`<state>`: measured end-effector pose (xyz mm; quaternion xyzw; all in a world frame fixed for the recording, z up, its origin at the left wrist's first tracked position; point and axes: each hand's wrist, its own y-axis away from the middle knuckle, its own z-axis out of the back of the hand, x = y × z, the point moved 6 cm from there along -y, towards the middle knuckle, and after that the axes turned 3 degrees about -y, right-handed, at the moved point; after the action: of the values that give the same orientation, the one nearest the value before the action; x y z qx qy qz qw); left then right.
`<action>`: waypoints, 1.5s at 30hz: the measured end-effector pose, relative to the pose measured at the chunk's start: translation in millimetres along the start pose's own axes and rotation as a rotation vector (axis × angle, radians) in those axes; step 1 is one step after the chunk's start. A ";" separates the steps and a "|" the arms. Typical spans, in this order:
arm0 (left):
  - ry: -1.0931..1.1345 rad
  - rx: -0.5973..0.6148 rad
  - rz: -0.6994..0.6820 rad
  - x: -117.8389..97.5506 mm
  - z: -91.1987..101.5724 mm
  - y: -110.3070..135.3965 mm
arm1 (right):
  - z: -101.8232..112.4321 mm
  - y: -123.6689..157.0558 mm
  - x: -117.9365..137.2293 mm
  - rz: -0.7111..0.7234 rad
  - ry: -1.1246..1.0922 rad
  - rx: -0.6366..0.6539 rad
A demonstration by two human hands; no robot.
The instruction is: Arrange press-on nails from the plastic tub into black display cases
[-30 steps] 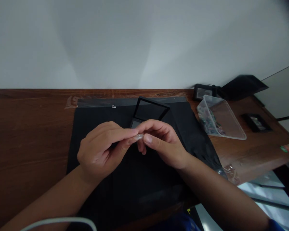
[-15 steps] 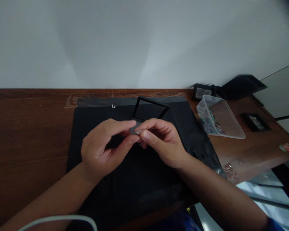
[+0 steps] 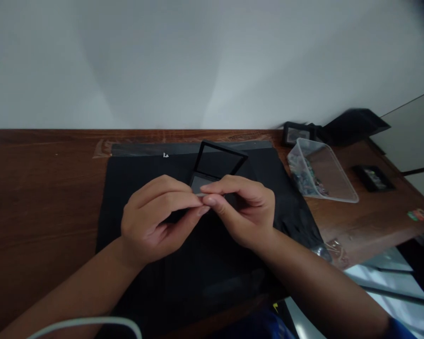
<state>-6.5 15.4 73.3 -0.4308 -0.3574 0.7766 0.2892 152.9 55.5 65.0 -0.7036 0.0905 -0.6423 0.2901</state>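
Note:
Over the black mat (image 3: pixel 134 174), my left hand (image 3: pixel 159 216) and my right hand (image 3: pixel 245 207) meet fingertip to fingertip. Between them is a small, thin, pale piece (image 3: pixel 200 194), mostly covered by the fingers, so its kind is unclear. Thumb and fingers of each hand are closed on it in a pinch. Just behind the hands stands a black-framed case (image 3: pixel 222 148) with its clear-windowed lid tilted up; its grey lower part is largely hidden by the fingers.
A clear plastic tub (image 3: pixel 339 179) with small colourful packets lies to the right. Behind it are a small black frame (image 3: pixel 297 135) and a larger black object (image 3: pixel 356 126). Another black frame (image 3: pixel 373 179) lies farther right. White scraps (image 3: pixel 166 155) sit near the mat's back edge.
My left fingers have closed in, from spread apart to pinching at the small piece. My right fingers have shifted slightly along it. The case stays where it was.

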 end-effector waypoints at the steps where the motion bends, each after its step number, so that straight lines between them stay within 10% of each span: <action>1: -0.005 0.000 -0.005 -0.8 0.1 -0.5 | -0.7 0.6 1.3 0.028 0.025 0.016; 26: 0.033 0.012 0.032 1.7 2.5 1.6 | -5.5 0.4 -20.3 -0.315 -0.411 0.072; 45: -0.087 0.018 -0.030 1.1 1.3 7.0 | 2.8 -7.0 0.6 -0.060 -0.076 0.162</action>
<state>-9.1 11.8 67.6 -0.3887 -0.3688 0.7934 0.2888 154.0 61.7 69.2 -0.7041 0.0064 -0.6288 0.3299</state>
